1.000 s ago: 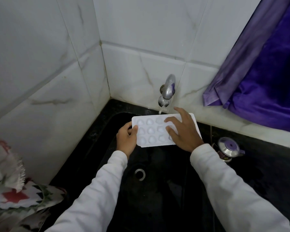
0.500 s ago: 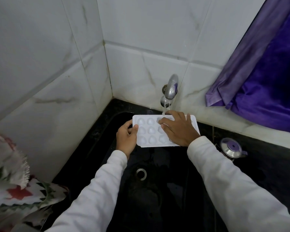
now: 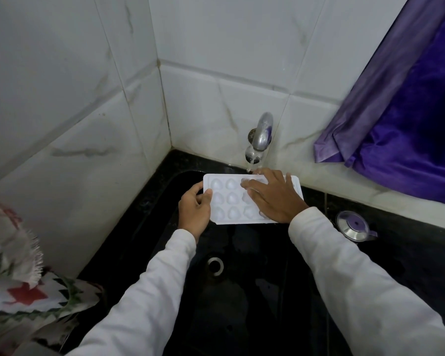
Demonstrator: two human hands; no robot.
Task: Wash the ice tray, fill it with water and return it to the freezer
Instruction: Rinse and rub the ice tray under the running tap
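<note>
White ice tray [image 3: 229, 201] sits under the tap [image 3: 261, 136], my left hand [image 3: 194, 210] pinching its end, my right hand [image 3: 275, 199] spread flat on its cups; washing seems underway, filling and freezer remain.

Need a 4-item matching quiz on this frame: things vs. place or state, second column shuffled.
1. ice tray
2. tap
3. drain
4. steel lid

A. on the black counter, right of the sink
B. running water
C. in the sink floor
D. gripped at one end by the left hand

Pairs: 1-D, 2-B, 3-C, 4-A
</note>
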